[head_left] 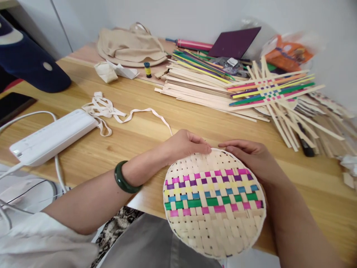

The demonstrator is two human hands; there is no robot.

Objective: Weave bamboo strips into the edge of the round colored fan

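A round woven bamboo fan face (214, 223) with pink, purple, yellow, blue and green bands is tilted toward me at the table's front edge. Pale binding runs around its rim. My left hand (186, 145) is closed on the upper rim, thumb on the near face. At the upper right rim, my right hand (248, 154) also grips the disc, its fingertips partly behind it. A cream fabric tape (150, 109) trails from a loose heap across the table and passes out of sight behind my left hand.
A white power strip (55, 136) with cables lies left, near a dark phone (15, 106). Bamboo strips (195, 87), a half-woven piece (272, 91), a thread spool (147, 69) and a beige hat (129, 46) are at the back. A black marker (306, 145) lies right.
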